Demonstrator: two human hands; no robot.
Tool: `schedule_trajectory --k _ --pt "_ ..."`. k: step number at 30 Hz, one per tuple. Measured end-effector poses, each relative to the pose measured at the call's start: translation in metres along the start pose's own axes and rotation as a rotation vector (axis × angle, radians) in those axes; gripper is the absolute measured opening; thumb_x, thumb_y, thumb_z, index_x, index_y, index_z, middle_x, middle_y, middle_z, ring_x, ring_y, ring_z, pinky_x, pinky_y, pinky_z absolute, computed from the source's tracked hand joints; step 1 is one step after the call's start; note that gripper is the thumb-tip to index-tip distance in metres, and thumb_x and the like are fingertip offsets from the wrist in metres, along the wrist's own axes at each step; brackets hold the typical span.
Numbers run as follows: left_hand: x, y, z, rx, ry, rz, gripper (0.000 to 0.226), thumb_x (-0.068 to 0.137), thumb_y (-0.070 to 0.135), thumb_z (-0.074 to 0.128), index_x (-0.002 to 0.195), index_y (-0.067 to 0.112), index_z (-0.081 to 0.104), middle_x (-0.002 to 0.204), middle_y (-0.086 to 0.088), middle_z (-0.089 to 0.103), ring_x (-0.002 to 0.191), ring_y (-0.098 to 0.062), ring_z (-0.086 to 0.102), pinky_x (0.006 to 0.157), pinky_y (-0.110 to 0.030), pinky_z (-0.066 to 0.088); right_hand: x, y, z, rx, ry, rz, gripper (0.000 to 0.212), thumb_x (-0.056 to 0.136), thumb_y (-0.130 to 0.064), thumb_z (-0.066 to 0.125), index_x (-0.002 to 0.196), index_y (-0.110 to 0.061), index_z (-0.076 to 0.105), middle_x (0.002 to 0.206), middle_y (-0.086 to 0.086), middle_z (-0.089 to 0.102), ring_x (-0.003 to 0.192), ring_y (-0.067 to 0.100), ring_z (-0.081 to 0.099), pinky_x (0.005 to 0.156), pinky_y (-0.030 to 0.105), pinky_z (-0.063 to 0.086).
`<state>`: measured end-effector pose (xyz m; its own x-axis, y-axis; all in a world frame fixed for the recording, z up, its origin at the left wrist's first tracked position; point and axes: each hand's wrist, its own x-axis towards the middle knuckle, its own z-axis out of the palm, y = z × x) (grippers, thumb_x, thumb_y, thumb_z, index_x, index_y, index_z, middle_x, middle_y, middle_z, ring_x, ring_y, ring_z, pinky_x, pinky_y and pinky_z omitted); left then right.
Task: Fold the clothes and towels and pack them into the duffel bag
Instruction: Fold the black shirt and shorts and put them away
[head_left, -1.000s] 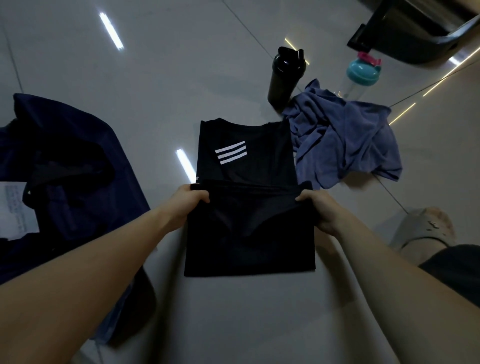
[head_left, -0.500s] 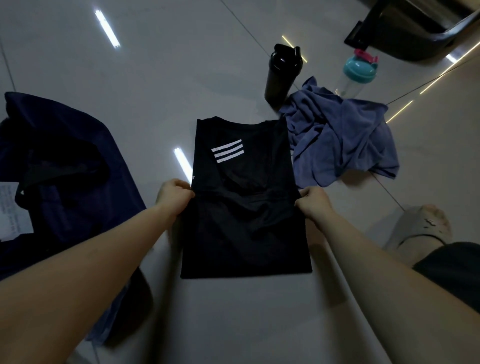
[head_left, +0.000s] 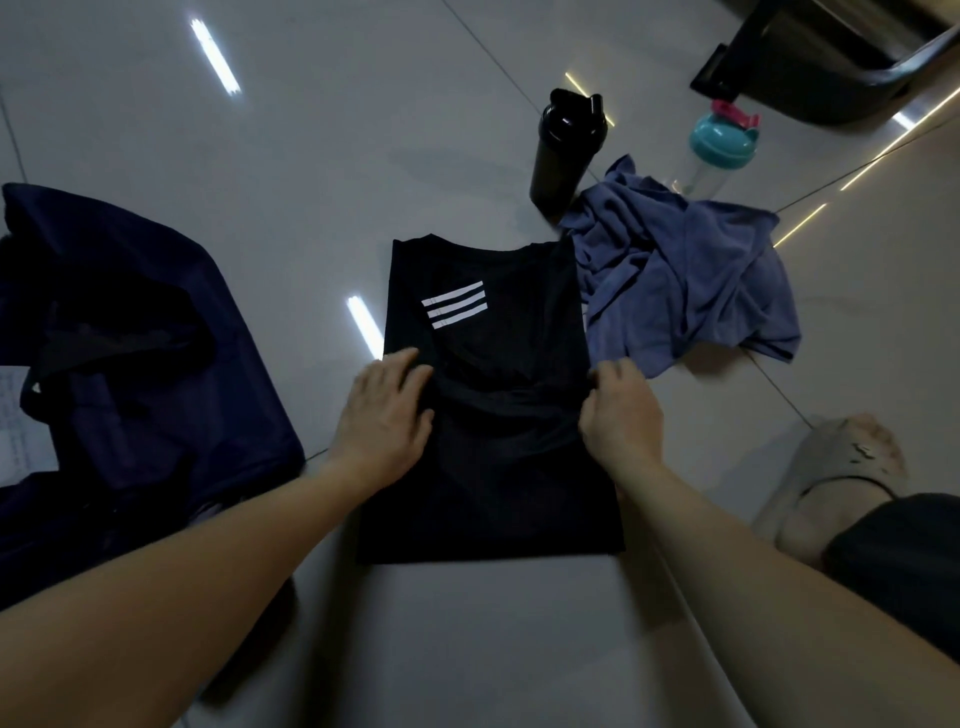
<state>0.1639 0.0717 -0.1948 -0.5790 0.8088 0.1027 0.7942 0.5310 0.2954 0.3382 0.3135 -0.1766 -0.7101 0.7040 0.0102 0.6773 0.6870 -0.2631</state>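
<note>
The left hand (head_left: 387, 415) presses flat on the black shirt (head_left: 498, 467), marked with three white stripes (head_left: 455, 304); the right hand (head_left: 621, 415) pinches its right edge.

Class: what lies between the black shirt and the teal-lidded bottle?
A crumpled blue towel lies there, beside the black shirt, shown in the head view.

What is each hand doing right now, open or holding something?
Left hand: open, fingers flat on the black shirt.
Right hand: fingers curled, pinching the shirt's right edge.
</note>
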Motion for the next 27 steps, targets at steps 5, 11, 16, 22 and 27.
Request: schedule_trajectory --k 5,11,16,22,27 --pt "-0.027 0.006 0.030 0.149 -0.305 -0.006 0.086 0.098 0.071 0.016 0.163 0.015 0.000 0.169 -0.011 -0.006 0.156 -0.025 -0.010 0.127 -0.047 0.001 -0.033 -0.004 0.024 -0.230 -0.319 -0.361 0.063 0.097 -0.036 0.030 0.153 -0.008 0.038 0.163 0.011 0.031 0.147 0.032 0.033 0.116 0.048 0.033" --pt "-0.020 -0.009 0.023 0.127 -0.408 -0.144 0.107 0.085 0.090 0.010 0.158 0.020 -0.021 0.165 -0.008 -0.029 0.150 -0.021 -0.030 0.125 -0.042 -0.012 -0.028 0.032 0.018 -0.301 -0.459 -0.101 0.078 0.103 -0.060 0.022 0.161 -0.014 -0.001 0.170 0.005 -0.003 0.156 0.025 0.000 0.123 0.047 0.015" --pt "-0.017 -0.005 0.017 0.092 -0.378 -0.342 0.111 0.086 0.089 0.009 0.160 0.010 -0.015 0.168 -0.010 -0.018 0.155 -0.023 -0.018 0.127 -0.044 -0.005 -0.026 0.020 0.014 -0.195 -0.453 -0.012 0.079 0.103 -0.059 0.025 0.161 -0.010 0.001 0.169 0.008 -0.001 0.155 0.027 0.003 0.123 0.045 0.016" --pt "-0.059 -0.028 0.006 0.271 -0.259 -0.041 0.093 0.098 0.072 0.015 0.160 0.003 0.011 0.168 -0.017 0.008 0.156 -0.030 0.007 0.126 -0.051 0.011 -0.051 0.023 0.007 -0.159 -0.456 0.041 0.077 0.104 -0.056 0.030 0.160 -0.010 0.005 0.169 0.011 0.004 0.154 0.030 0.009 0.121 0.047 0.020" --pt "-0.083 -0.001 -0.012 0.225 -0.280 0.193 0.071 0.093 0.067 0.030 0.136 0.017 0.055 0.136 -0.008 0.048 0.123 -0.027 0.049 0.110 -0.042 0.039 -0.069 0.025 -0.013 -0.076 -0.355 0.210 0.050 0.098 -0.041 0.054 0.128 -0.004 0.040 0.124 0.016 0.051 0.118 0.038 0.050 0.087 0.044 0.046"
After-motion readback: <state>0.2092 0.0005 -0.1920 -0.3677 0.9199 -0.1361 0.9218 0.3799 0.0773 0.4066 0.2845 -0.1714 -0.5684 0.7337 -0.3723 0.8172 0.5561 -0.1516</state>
